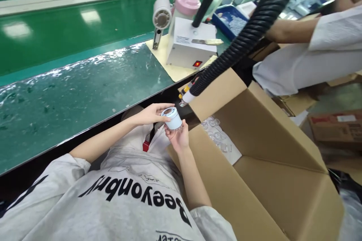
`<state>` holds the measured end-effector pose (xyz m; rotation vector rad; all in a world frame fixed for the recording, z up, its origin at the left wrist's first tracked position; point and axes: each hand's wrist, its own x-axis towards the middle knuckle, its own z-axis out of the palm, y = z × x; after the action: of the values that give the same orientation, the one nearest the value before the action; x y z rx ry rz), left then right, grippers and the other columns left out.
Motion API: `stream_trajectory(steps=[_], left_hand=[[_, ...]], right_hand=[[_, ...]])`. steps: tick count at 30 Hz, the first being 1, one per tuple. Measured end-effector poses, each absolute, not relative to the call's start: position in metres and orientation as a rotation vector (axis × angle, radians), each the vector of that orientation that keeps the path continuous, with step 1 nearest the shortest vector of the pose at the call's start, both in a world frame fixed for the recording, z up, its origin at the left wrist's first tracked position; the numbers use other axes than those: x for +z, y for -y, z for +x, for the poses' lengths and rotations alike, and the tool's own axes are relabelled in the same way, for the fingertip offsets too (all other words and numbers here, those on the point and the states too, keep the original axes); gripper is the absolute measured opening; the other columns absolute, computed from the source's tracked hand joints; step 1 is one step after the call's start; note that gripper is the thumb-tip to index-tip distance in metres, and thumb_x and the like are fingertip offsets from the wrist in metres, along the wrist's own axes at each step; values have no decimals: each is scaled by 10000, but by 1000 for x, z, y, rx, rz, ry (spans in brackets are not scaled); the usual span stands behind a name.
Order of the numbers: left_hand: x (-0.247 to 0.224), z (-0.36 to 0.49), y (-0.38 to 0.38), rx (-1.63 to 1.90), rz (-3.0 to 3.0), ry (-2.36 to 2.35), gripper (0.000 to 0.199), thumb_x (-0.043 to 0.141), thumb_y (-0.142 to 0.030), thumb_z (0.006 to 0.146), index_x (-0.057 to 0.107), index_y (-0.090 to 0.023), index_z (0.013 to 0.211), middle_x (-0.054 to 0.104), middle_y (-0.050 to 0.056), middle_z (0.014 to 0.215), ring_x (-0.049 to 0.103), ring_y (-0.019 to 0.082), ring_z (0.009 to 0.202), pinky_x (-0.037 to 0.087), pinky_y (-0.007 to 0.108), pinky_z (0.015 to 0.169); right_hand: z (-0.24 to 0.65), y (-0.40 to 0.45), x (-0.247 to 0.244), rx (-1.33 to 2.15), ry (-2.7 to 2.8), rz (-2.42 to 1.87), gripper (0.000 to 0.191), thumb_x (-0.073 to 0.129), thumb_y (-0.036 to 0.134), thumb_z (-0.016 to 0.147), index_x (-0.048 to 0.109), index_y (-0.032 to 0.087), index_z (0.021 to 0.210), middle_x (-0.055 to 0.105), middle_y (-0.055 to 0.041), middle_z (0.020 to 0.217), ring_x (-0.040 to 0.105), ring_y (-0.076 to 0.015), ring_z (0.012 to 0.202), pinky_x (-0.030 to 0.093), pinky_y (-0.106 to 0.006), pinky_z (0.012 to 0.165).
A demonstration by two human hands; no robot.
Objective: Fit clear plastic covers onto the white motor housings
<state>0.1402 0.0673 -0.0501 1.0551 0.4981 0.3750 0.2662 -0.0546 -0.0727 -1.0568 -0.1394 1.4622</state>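
Observation:
Just past my lap, both hands are on a light blue cylindrical housing (173, 121), which is tilted, its ringed end with a dark round centre facing up. My left hand (151, 114) grips its upper left side, thumb in front and fingers behind. From below and the right, my right hand (179, 137) holds its lower end, where a clear rim shows between the fingers. The nozzle (189, 97) of a black ribbed hose (226, 65) hangs a little above and to the right of the housing, apart from it.
An open cardboard box (271, 150) to my right holds several clear plastic pieces (216, 133). On the green bench (93, 90) are a white machine (183, 50) with a lit red switch, a hair dryer (161, 16) and a pink-lidded bottle (186, 3). A co-worker's arm (294, 31) is at right.

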Motion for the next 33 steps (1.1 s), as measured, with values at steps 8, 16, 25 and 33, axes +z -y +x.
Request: stream_trajectory(steps=[8,16,25,33], left_hand=[[-50,166,-80,338,1101,-510,780,985,-406,554,729,-88,1220,714,188,1305,646,350,1268,434,506,1156],[-46,135,-81,399,1100,-544,791,988,-387,573,702,-122,1262,688,201,1349,624,355,1304,442,497,1142],[-34,94,-60,407,1154,-369,706,978,-176,584,645,-172,1206,641,199,1415,631,291,1311,497,419,1103],[-25,77,-52,421,1196,-339,726,960,-89,572,660,-201,1224,654,165,1416,621,279,1329,490,408,1114]], right_hand=[[293,43,-79,1456,83,-1043,457,406,558,1011,658,182,950,676,-42,641,568,-139,469,416,-193,372],[283,36,-75,1569,217,-1041,521,419,615,997,652,150,960,684,-62,599,556,-139,411,416,-203,352],[270,64,-48,1506,522,-1073,544,736,702,771,565,205,908,708,-13,661,620,-140,447,491,-207,380],[258,73,-42,1489,571,-1076,529,715,696,793,569,217,963,691,9,691,622,-145,466,507,-234,400]])
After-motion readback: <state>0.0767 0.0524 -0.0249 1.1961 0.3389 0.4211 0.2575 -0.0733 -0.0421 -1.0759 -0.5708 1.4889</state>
